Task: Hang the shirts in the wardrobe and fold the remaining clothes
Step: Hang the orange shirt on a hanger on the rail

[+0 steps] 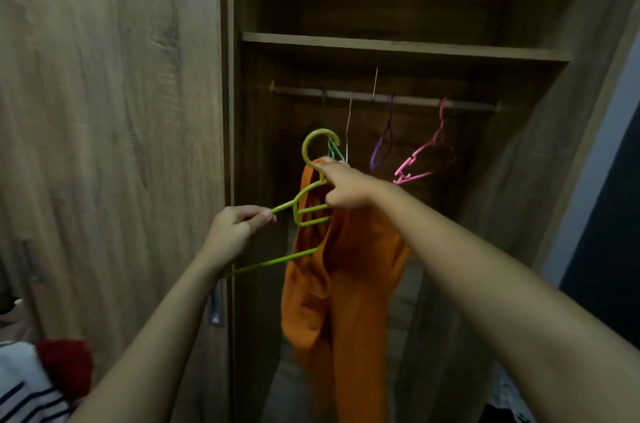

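The right hand [346, 188] grips the neck of a green hanger [313, 176] draped with an orange shirt [349, 284], held below the wardrobe rail [381, 98]. The left hand [235, 232] pinches the hanger's left arm.

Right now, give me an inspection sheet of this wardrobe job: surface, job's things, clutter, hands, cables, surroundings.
Surface: wardrobe shelf above a rail; nothing seen on the shelf.
Job's things: orange shirt partly draped on a green hanger, not yet on the rail.
Clutter: purple hanger and pink hanger on the rail; striped cloth and red cloth lower left.
Hands: left hand in a pinch grip on the hanger's arm; right hand holds its neck with the shirt.
Cables: nothing seen.
Surroundings: closed wardrobe door at left, dim light.
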